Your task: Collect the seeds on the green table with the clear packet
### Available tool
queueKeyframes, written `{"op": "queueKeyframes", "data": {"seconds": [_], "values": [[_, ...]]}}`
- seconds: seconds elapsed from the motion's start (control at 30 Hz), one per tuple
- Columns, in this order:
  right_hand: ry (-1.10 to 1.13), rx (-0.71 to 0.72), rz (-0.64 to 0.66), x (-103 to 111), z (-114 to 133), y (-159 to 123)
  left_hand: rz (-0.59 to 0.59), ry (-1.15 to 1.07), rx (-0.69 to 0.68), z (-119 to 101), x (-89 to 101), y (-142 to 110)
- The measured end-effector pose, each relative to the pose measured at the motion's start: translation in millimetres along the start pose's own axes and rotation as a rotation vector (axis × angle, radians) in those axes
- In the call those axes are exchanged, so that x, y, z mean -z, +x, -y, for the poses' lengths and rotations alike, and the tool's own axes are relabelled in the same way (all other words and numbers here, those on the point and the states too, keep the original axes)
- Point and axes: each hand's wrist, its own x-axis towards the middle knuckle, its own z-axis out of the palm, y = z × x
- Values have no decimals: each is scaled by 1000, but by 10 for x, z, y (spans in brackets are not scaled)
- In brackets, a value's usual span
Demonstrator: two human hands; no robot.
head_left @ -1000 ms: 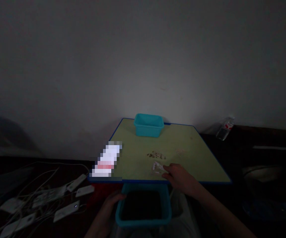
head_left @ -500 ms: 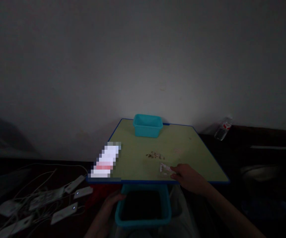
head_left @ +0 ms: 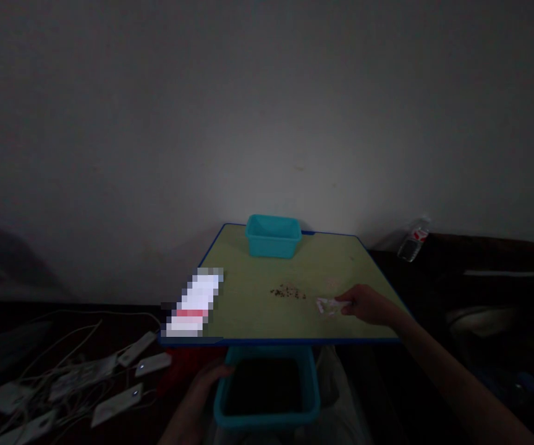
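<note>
My right hand [head_left: 366, 305] rests on the right part of a green table [head_left: 258, 315] with a blue edge. Its fingers are pinched on a small whitish piece [head_left: 327, 305] that looks like crumpled paper or plastic. A little pile of dark grains [head_left: 288, 292] lies just left of it. My left hand [head_left: 204, 378] grips the left rim of a teal tub [head_left: 267, 388] with a dark inside, held below the table's near edge. The room is very dim.
A second teal tub [head_left: 273, 235] stands at the table's far edge by the wall. A blurred white and pink item [head_left: 193, 304] lies on the table's left side. White adapters and cables [head_left: 76, 383] cover the floor at left. A plastic bottle [head_left: 414, 238] lies at right.
My right hand has slid the whitish piece from near the table's front edge toward the right and slightly farther away. My left hand stays on the tub.
</note>
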Motion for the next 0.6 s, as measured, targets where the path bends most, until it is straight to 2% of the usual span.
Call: {"op": "queueKeyframes", "data": {"seconds": [0.1,0.2,0.33,0.6], "values": [[-26,-13,-3,88,-128,77,21,-34,9,-18,-24,-28],[-26,1,9,162,-171,114,-14,-16,31,-51,-65,-82],[22,60,11,184,-57,71,-32,3,45,-63,-86,-114],[21,99,-29,61,179,40,-44,29,-7,-16,19,-3]]}}
